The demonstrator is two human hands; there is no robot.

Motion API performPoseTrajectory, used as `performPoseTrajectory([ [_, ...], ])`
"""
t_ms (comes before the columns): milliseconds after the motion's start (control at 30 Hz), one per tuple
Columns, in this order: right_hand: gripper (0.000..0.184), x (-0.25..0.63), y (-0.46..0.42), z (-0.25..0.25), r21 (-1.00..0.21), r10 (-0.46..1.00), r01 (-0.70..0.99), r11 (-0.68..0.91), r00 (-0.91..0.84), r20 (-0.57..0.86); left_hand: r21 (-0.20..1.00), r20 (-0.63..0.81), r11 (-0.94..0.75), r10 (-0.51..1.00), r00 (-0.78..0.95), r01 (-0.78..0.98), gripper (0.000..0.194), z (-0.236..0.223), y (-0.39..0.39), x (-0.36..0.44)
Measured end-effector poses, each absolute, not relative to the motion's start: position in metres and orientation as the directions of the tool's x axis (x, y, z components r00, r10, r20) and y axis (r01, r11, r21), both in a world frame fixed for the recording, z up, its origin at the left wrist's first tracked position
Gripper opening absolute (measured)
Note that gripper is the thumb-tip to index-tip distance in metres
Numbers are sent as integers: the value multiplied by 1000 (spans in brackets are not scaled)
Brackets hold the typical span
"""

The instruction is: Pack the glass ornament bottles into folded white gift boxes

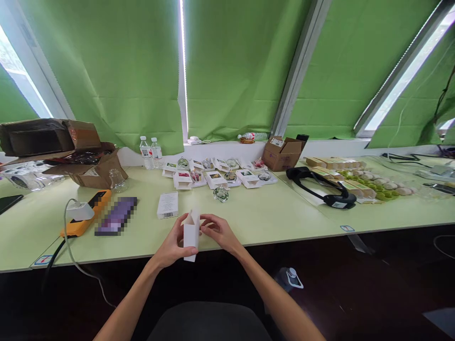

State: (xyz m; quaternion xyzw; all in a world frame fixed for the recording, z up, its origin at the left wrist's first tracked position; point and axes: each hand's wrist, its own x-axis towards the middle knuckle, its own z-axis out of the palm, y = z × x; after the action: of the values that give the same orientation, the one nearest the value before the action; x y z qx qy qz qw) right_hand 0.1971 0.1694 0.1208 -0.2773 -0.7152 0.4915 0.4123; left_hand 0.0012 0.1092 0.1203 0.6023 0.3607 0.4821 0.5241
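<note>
My left hand (175, 244) is wrapped round a small white cardboard box (191, 237) at the table's front edge. The box stands upright with its top flaps raised. My right hand (218, 232) has its fingers bent and closed at the box's right side; part of the fingertips is hidden. Beyond the hands lies another white box (168, 205) with a barcode, closed. A round clear ornament (221, 194) rests flat on the table. Behind it, several opened white boxes (215, 180) with pictures lie in rows, ornaments beside them.
An orange power strip (90, 213) with a white plug and a phone (117, 216) lie to the left. Cardboard cartons (95, 173), a glass jar (117, 181) and water bottles (151, 154) stand behind. On the right are a small carton (282, 154), a black headset (320, 187) and egg-like items (382, 184).
</note>
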Motion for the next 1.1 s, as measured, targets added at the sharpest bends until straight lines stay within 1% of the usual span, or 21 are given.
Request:
performPoseTrajectory([
  [100,37,198,167,127,-943,798,-34,332,-523,300,962,174,-81,916,360,-260,102,122,108,-3],
  [167,37,199,164,130,-959,781,-62,276,-568,261,947,134,9,897,422,-320,98,122,106,-3],
  [233,38,201,162,134,-976,754,-79,201,-624,206,932,105,80,874,475,-354,94,120,104,-3],
  [333,36,205,159,139,-989,714,-84,121,-685,146,905,97,142,849,520,-400,92,115,103,0],
  [467,31,210,160,142,-994,665,-81,67,-740,105,871,68,226,825,561,-437,93,109,103,4],
  [600,30,213,163,141,-997,664,-72,29,-744,74,829,65,278,815,576,-486,94,106,104,9],
  [800,29,211,166,138,-993,646,-118,-27,-759,73,744,173,292,784,596,-601,90,100,106,14],
  [900,27,211,168,135,-989,660,-142,-33,-747,85,735,193,289,777,599,-613,87,102,105,18],
  [1000,26,214,172,132,-983,694,-183,-20,-710,118,778,142,254,820,555,-574,88,110,106,18],
  [1067,26,218,177,132,-979,734,-205,2,-665,141,858,76,159,901,427,-488,84,119,108,13],
  [1100,26,221,180,133,-977,756,-212,13,-638,149,912,59,75,949,310,-403,78,123,110,8],
])
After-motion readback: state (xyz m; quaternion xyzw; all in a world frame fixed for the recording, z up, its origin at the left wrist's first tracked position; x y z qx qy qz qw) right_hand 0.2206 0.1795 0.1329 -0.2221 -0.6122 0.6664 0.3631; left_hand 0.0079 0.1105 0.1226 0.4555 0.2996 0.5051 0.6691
